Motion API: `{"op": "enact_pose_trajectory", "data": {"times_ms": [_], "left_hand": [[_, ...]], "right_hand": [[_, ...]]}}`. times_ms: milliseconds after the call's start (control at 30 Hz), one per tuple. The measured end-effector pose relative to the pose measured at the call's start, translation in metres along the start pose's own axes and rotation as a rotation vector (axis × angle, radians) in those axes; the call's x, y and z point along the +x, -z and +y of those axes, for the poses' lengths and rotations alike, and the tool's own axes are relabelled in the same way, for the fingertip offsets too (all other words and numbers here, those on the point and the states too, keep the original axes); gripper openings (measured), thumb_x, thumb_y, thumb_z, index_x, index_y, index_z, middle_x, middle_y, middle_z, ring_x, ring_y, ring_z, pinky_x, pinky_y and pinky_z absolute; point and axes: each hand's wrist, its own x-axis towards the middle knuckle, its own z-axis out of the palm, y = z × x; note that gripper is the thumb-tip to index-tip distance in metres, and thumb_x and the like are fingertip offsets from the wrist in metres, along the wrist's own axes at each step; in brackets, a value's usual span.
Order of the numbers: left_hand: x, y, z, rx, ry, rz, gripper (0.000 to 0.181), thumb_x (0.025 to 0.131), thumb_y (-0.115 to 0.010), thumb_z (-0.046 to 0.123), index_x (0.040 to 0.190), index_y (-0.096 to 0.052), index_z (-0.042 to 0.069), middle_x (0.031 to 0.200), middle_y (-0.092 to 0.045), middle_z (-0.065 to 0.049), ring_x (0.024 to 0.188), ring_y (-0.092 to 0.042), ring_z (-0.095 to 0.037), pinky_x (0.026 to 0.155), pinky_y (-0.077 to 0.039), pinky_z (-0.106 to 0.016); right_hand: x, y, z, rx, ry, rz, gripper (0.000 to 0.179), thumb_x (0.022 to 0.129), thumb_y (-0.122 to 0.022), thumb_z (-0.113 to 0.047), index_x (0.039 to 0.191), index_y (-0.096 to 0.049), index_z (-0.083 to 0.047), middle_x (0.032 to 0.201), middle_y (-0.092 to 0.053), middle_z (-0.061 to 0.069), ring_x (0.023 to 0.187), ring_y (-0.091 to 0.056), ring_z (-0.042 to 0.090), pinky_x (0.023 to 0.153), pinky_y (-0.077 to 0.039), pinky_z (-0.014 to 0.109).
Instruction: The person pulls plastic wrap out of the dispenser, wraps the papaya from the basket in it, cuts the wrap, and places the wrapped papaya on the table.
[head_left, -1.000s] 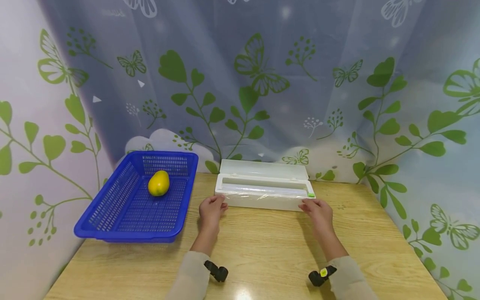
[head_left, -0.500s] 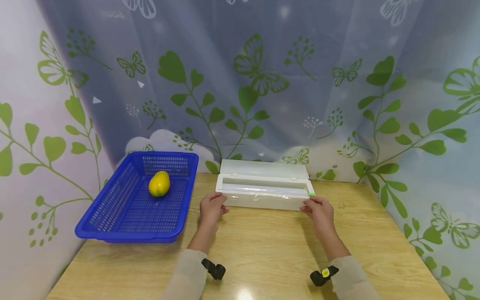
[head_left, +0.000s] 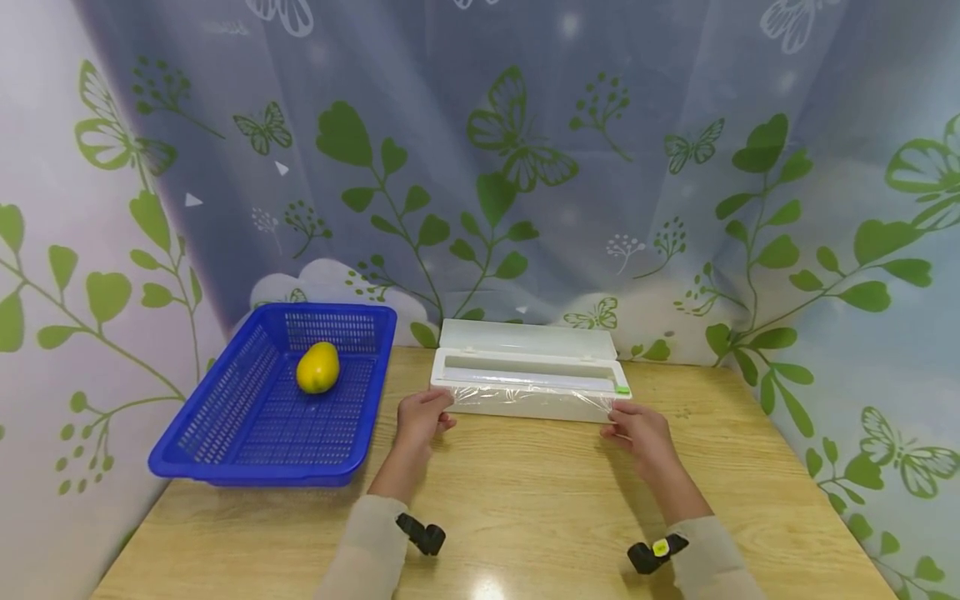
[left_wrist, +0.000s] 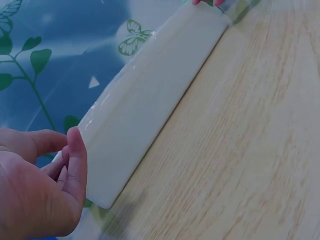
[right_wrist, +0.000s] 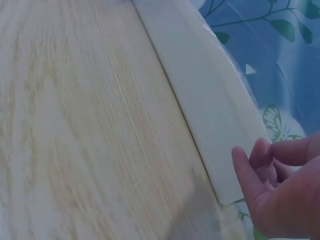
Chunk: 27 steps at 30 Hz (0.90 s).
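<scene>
A long white cling film dispenser (head_left: 525, 406) sits at the back of the table, its lid (head_left: 528, 338) tipped back. Inside lies a white roll (head_left: 525, 379), and a green slider (head_left: 622, 390) shows at the right end. Shiny clear cling film (head_left: 517, 392) spans the front edge between the hands. My left hand (head_left: 422, 421) pinches its left end between thumb and finger; my right hand (head_left: 642, 433) pinches the right end. In the left wrist view the thumb and index finger of the left hand (left_wrist: 45, 185) meet beside the dispenser (left_wrist: 145, 115).
A blue plastic basket (head_left: 375, 392) stands on the left of the wooden table (head_left: 525, 500) with a yellow fruit (head_left: 318, 367) inside. A butterfly-and-leaf patterned curtain (head_left: 420, 167) hangs close behind the dispenser.
The hands have moved slightly apart, the right one shifting a little to the right. The film between them looks more taut and shows more wrinkles. Dispenser and basket stay put.
</scene>
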Motion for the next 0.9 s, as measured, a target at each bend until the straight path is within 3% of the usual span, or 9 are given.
{"op": "enact_pose_trajectory", "data": {"times_ms": [100, 200, 333, 500, 733, 900], "left_hand": [[0.001, 0.001, 0.002, 0.001, 0.032, -0.03, 0.03, 0.09, -0.065, 0.002, 0.117, -0.066, -0.011, 0.099, -0.062, -0.008, 0.067, -0.053, -0.011, 0.06, -0.057, -0.019], [0.001, 0.001, 0.003, -0.005, 0.054, -0.04, 0.031, 0.091, -0.066, 0.005, 0.118, -0.066, -0.01, 0.098, -0.062, -0.007, 0.066, -0.052, -0.01, 0.06, -0.057, -0.019], [0.001, 0.001, 0.004, -0.027, 0.06, -0.044, 0.027, 0.091, -0.068, 0.005, 0.114, -0.068, -0.01, 0.094, -0.062, -0.005, 0.065, -0.053, -0.011, 0.061, -0.057, -0.02], [0.002, 0.001, 0.004, -0.031, 0.026, -0.052, 0.026, 0.092, -0.07, 0.004, 0.113, -0.067, -0.012, 0.089, -0.063, -0.004, 0.065, -0.051, -0.011, 0.061, -0.056, -0.02], [0.007, 0.0, 0.016, 0.009, -0.028, -0.064, 0.024, 0.092, -0.071, 0.006, 0.111, -0.068, -0.009, 0.087, -0.063, 0.0, 0.063, -0.05, -0.009, 0.055, -0.053, -0.019], [0.011, 0.001, 0.018, 0.058, -0.073, -0.067, 0.024, 0.092, -0.072, 0.009, 0.11, -0.068, -0.007, 0.082, -0.062, 0.003, 0.056, -0.047, -0.007, 0.048, -0.043, -0.018]], "right_hand": [[0.002, 0.002, -0.002, 0.042, -0.025, 0.001, 0.023, 0.102, -0.056, -0.007, 0.12, -0.065, 0.003, 0.083, -0.063, -0.003, 0.068, -0.065, 0.008, 0.08, -0.06, 0.027], [0.004, 0.003, -0.002, 0.059, -0.038, 0.006, 0.018, 0.102, -0.06, -0.017, 0.109, -0.069, -0.003, 0.08, -0.064, -0.005, 0.067, -0.065, 0.007, 0.081, -0.06, 0.027], [0.005, 0.001, 0.0, -0.018, -0.022, 0.009, 0.03, 0.102, -0.062, -0.024, 0.118, -0.061, 0.001, 0.084, -0.06, -0.005, 0.068, -0.064, 0.006, 0.08, -0.059, 0.024], [0.004, -0.001, -0.001, -0.089, 0.01, 0.024, 0.035, 0.103, -0.059, -0.018, 0.125, -0.055, 0.008, 0.089, -0.06, -0.003, 0.072, -0.064, 0.006, 0.079, -0.059, 0.024], [0.011, -0.001, -0.014, -0.081, 0.037, 0.022, 0.036, 0.102, -0.06, -0.018, 0.127, -0.055, 0.009, 0.083, -0.067, -0.008, 0.07, -0.066, 0.004, 0.076, -0.059, 0.021], [0.017, 0.001, -0.02, -0.041, 0.032, -0.003, 0.033, 0.101, -0.062, -0.017, 0.124, -0.056, 0.006, 0.081, -0.067, -0.008, 0.07, -0.067, 0.005, 0.075, -0.059, 0.022]]}}
